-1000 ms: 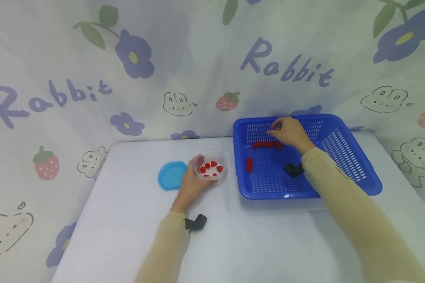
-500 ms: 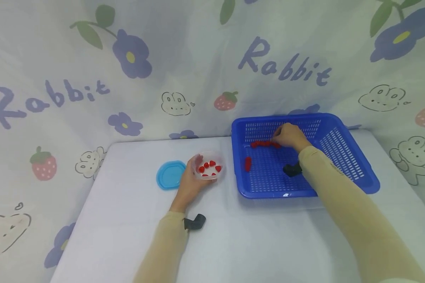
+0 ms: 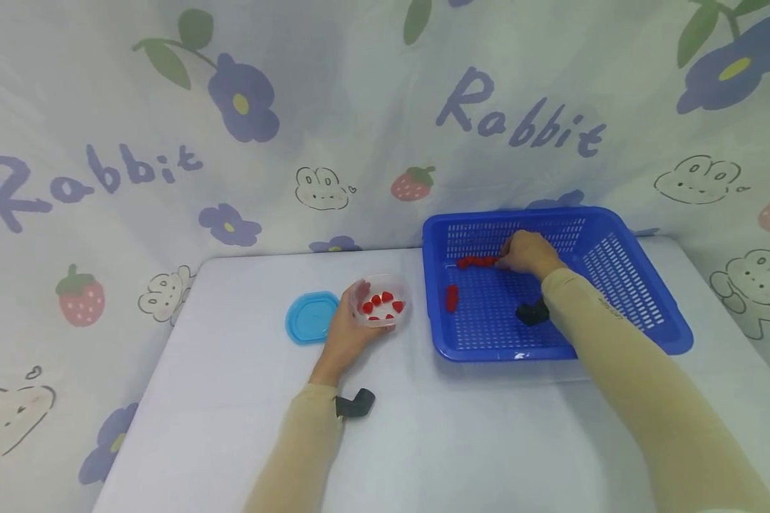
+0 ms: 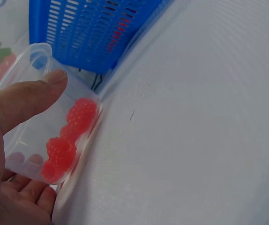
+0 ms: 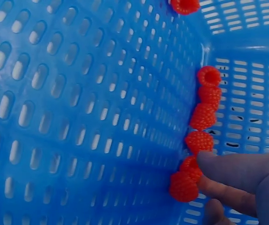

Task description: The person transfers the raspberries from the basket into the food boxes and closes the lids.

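Note:
My left hand [image 3: 349, 331] holds a clear plastic tub [image 4: 36, 122], its thumb on the near wall and its fingers round the far side. Several red raspberries [image 4: 62, 154] lie in the bottom of the tub. My right hand [image 3: 529, 253] reaches down into the blue basket [image 3: 443, 335]. Against the basket's back wall runs a row of raspberries [image 5: 204, 116]. At the row's right end, thumb and fingertips close about a raspberry [image 5: 190, 165], partly covered by the thumb. Another short row of raspberries [image 3: 452, 298] lies by the basket's left wall.
A light-blue lid [image 3: 311, 318] lies on the white table [image 3: 231, 399] just left of the tub. Slotted, raised walls enclose the basket, which stands at the table's back right. Behind it hangs a printed cloth [image 3: 359, 107].
My right hand has come down from above the basket to the right end of the back raspberry row, its fingers now at the berries. The left hand and the tub have stayed in place.

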Action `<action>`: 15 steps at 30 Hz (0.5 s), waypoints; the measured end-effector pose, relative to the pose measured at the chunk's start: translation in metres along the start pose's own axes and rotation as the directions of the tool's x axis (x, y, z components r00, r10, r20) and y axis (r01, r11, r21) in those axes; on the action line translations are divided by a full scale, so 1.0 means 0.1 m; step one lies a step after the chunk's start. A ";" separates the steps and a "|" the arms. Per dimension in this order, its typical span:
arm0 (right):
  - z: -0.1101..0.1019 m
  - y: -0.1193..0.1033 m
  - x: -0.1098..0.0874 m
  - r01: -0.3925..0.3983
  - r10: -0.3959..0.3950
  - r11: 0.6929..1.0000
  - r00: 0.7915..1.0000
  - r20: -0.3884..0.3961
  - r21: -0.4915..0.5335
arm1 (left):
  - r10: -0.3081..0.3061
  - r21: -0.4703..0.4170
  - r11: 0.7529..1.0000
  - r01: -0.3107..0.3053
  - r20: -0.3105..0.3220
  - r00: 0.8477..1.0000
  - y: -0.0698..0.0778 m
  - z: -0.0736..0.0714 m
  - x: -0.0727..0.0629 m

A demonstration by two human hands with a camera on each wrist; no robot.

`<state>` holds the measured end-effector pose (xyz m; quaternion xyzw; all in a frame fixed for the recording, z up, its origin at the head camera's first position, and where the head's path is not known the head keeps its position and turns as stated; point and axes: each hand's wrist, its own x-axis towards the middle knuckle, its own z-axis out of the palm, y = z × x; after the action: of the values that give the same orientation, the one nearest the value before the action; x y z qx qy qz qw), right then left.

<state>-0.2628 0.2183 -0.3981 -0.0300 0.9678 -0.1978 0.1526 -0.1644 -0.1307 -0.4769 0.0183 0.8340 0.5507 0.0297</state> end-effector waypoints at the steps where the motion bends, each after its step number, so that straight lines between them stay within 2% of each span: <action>1: 0.00 -0.01 0.00 -0.005 0.005 1.000 1.000 -0.003 -0.001 | 0.000 -0.001 1.000 0.000 -0.001 1.000 0.00 0.00 0.00; 7: 0.01 -0.02 0.00 -0.023 0.023 0.999 1.000 -0.012 -0.024 | 0.005 0.002 1.000 -0.005 -0.006 1.000 0.01 -0.01 0.00; 15: 0.05 -0.03 0.00 0.001 -0.003 0.998 1.000 -0.025 -0.064 | 0.003 0.003 1.000 -0.003 -0.009 1.000 -0.01 0.00 0.00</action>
<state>-0.2613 0.2134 -0.4016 -0.0334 0.9755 -0.1671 0.1390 -0.1640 -0.1309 -0.4781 0.0170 0.8350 0.5494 0.0253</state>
